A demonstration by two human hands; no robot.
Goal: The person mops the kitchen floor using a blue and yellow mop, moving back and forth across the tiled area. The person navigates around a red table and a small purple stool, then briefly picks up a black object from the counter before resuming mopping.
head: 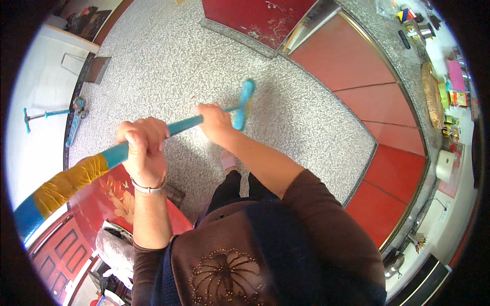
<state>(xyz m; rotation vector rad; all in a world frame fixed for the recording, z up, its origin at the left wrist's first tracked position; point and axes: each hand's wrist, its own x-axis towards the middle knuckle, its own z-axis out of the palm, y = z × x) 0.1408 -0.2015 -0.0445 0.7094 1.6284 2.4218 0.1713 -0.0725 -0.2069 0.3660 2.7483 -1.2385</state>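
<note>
Both of my hands grip the teal pole (186,125) of a long-handled floor-cleaning tool. My left hand (143,143) is wrapped around the pole nearer the top, below a band of wrinkled yellow tape (71,183); a bracelet circles that wrist. Farther down, my right hand (215,120) holds the pole close to the head. The narrow teal head (245,104) is at the speckled floor (153,76), to the right of my right hand. It is slightly blurred, so I cannot tell whether it is a mop or a broom.
Red cabinets (367,88) under a stone worktop (405,57) line the right side. A red panel (256,19) stands ahead. By the left wall are a teal kick scooter (76,118) and a dustpan (97,70). A red table (115,195) and plastic bag (115,244) are at lower left.
</note>
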